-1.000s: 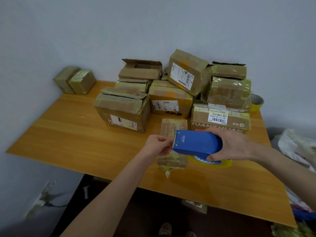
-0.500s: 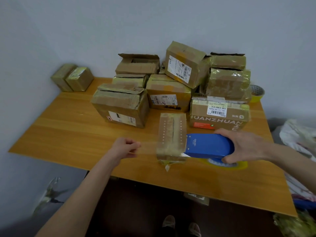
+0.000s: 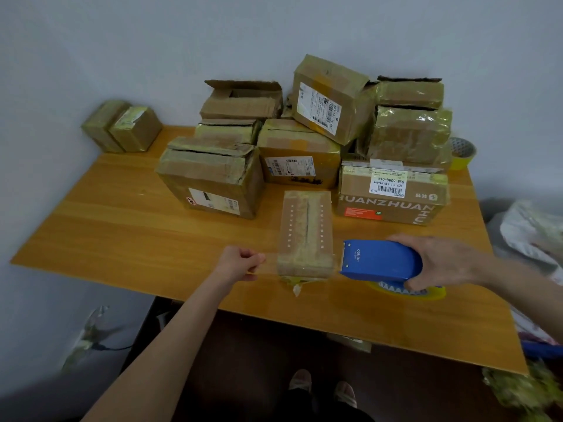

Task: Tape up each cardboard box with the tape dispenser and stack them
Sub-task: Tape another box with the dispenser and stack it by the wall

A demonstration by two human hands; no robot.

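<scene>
A small narrow cardboard box (image 3: 305,231) lies near the front edge of the wooden table (image 3: 128,220). My right hand (image 3: 441,261) grips the blue tape dispenser (image 3: 380,260) just right of the box's near end. To the left of the box, my left hand (image 3: 240,263) pinches the free end of a clear tape strip (image 3: 269,263). The strip is stretched across the box's near end, from the dispenser to my left fingers. A pile of several cardboard boxes (image 3: 304,141) stands behind, at the back of the table.
Two small taped boxes (image 3: 122,129) sit at the table's back left corner against the wall. A yellow tape roll (image 3: 461,152) stands at the back right. White bags (image 3: 530,236) lie off the right edge. My feet (image 3: 320,388) show below the table front.
My left hand drew the tape end leftward away from the dispenser and past the box. My right hand carried the dispenser to the right of the box, stretching the strip across its near end.
</scene>
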